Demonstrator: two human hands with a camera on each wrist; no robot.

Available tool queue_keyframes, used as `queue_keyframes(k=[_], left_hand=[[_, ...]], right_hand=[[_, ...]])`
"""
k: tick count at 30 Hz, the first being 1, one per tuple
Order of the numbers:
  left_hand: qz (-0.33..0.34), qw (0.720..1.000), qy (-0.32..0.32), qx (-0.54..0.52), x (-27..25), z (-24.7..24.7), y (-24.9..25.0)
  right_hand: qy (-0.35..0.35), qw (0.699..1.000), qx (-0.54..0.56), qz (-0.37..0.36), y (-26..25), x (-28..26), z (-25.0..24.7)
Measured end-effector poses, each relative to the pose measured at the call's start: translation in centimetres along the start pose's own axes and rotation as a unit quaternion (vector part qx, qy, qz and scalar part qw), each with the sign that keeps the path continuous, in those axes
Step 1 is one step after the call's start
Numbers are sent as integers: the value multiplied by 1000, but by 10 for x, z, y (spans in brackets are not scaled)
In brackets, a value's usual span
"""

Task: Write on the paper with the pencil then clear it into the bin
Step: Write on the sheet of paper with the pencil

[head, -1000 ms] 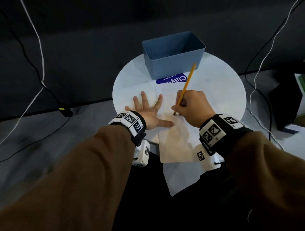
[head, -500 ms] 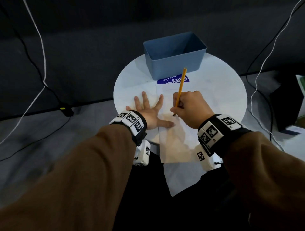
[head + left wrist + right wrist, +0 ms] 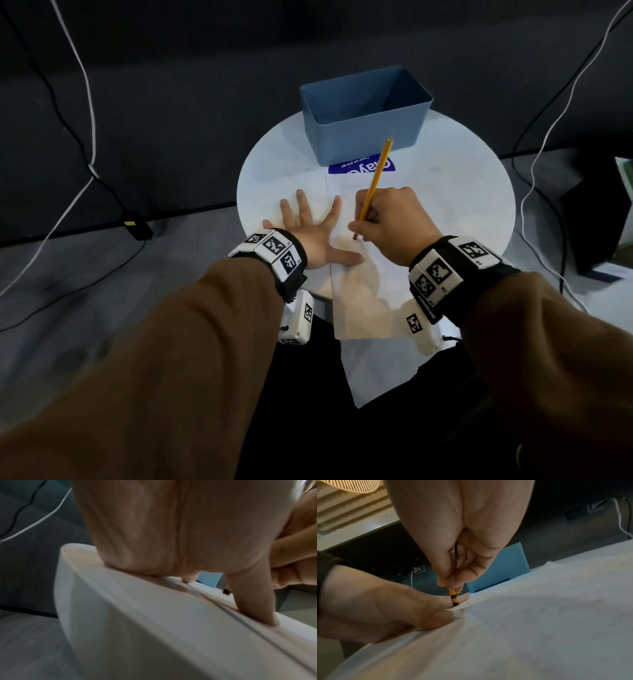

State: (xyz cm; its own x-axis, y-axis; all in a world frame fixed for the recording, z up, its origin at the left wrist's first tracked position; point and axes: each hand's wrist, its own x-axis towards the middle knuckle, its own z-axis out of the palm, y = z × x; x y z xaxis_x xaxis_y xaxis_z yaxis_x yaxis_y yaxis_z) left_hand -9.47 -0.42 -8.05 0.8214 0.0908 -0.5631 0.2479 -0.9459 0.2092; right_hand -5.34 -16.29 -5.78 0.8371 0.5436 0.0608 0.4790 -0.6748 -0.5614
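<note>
A white sheet of paper lies on the round white table and hangs over its near edge. My left hand lies flat with fingers spread, its thumb pressing the paper's left edge. My right hand grips a yellow pencil, its lower end touching the paper just right of the left hand. In the right wrist view the fingers pinch the pencil low, and its black-banded end meets the paper. A blue bin, with nothing seen inside, stands at the table's far side.
A blue label lies on the table in front of the bin. Black and white cables run over the grey floor at left and right. A dark box stands on the floor to the right.
The pencil's upper end swung left, then slightly right again, while its lower end stayed on the paper. The left hand has not moved.
</note>
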Motion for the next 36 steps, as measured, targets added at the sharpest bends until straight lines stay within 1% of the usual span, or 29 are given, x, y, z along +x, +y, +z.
queue_keyframes(k=[3,7,10,13,17,19,23,26,30,32,36], left_hand=[[0,1000,2,1,-1,1,1],[-7,1000,-1,-2,-1,0,0],[-12,1000,-3,0,0,-1,1],[-10,1000,-3,9,-2,-2,2],[-5,1000,0,10,-2,0,1],[-8,1000,-2,7,-2,0,1],[-10,1000,-5,-2,-1,-1,1],[-11,1000,-8,-3,-1,-1,1],[-14,1000,-4,6,-3,-1,3],[-13,1000,-5,1,-3,-1,2],[-6,1000,-9,-8,-2,-2,0]], right_hand=[[-9,1000,13,-13,-4,-1,8],[7,1000,-26,16,9,-2,-2],[25,999,-21,34,17,-3,-12],[29,999,10,21,12,-3,-7],[4,1000,12,1,1,-2,5],[5,1000,-7,14,5,-4,1],[29,997,-23,62,27,-8,-19],[41,998,-4,54,27,-10,-20],[23,999,24,33,18,-8,-8],[23,999,12,41,22,-8,-12],[47,995,-5,82,39,-15,-33]])
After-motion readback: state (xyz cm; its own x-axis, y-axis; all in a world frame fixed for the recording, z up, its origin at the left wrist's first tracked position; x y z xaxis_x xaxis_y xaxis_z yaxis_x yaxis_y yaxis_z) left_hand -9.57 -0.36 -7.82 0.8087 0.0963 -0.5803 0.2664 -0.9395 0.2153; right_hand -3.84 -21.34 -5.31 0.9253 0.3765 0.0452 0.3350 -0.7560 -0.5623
